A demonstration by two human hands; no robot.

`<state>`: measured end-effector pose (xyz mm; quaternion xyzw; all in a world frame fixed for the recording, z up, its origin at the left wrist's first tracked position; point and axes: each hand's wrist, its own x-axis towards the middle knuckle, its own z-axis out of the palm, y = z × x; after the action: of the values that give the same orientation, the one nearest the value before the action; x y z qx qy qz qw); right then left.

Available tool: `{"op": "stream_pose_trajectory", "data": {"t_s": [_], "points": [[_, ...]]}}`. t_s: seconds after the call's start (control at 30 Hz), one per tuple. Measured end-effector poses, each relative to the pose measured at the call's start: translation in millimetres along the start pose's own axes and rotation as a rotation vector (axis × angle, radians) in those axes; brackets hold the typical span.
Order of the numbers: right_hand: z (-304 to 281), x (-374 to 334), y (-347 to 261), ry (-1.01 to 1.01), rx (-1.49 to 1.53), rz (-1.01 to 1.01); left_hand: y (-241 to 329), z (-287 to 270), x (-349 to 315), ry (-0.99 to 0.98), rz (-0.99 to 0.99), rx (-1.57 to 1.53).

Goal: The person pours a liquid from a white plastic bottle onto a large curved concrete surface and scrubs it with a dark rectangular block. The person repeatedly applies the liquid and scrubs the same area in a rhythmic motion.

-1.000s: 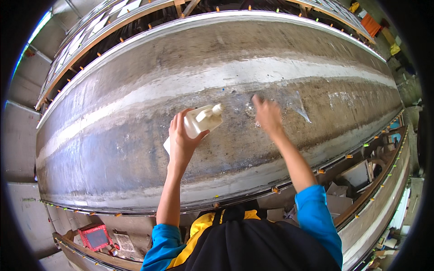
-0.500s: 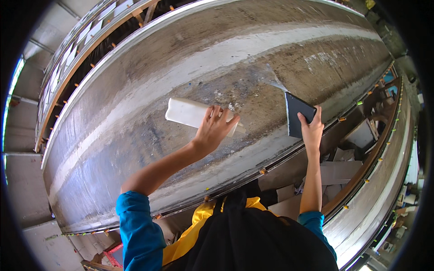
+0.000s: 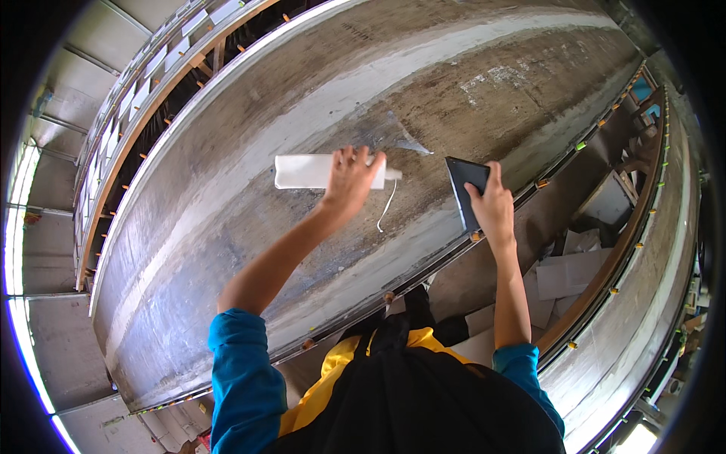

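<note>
My left hand [image 3: 352,181] is wrapped round a white plastic bottle [image 3: 302,172], which lies level over the long brown surface [image 3: 514,106]. The bottle's nozzle [image 3: 393,175] points right. A thin white string of liquid [image 3: 388,206] curves down from the nozzle. In my right hand [image 3: 494,208] is a flat black spreader [image 3: 466,188] with a pale edge along its left side. It is tilted near the surface's front rim; whether it touches cannot be told. A wet, shiny smear [image 3: 412,142] lies between and beyond the two hands.
A pale band [image 3: 318,106] runs lengthwise along the surface. Orange clips [image 3: 542,184] line its front edge. To the right stand a second long surface [image 3: 620,333] with a brown rim and, between them, cardboard and paper scraps [image 3: 571,272]. A wooden rack [image 3: 136,144] stands beyond at left.
The bottle has turned more level, and a white string now shows below its nozzle. The black spreader has tilted and come closer to the front rim. The whole view has shifted.
</note>
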<state>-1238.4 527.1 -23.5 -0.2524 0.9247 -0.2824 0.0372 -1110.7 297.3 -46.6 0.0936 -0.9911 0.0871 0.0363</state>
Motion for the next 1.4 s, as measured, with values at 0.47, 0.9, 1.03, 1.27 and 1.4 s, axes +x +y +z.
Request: {"op": "stream_pose_trajectory", "data": {"t_s": [0.47, 0.9, 1.03, 1.27, 1.4], "points": [[154.8, -17.3, -108.0, 0.138, -0.725, -0.553, -105.9, -40.5, -32.9, 0.314, -0.515, -0.577], [169.3, 55.9, -151.5, -0.045, -0.593, -0.356, -151.6, -33.7, -121.9, 0.365, -0.567, -0.822], [219.7, -30.9, -159.1, 0.214, -0.481, -1.041, -161.2, -33.2, -139.1, 0.386, -0.628, -0.922], [154.9, 51.5, -185.2, -0.295, -0.528, -0.626, -168.2, -41.5, -159.6, 0.379, -0.639, -0.837], [190.7, 56.8, -185.7, -0.311, -0.297, -0.841, -167.7, -41.2, -161.5, 0.400, -0.625, -0.829]]}}
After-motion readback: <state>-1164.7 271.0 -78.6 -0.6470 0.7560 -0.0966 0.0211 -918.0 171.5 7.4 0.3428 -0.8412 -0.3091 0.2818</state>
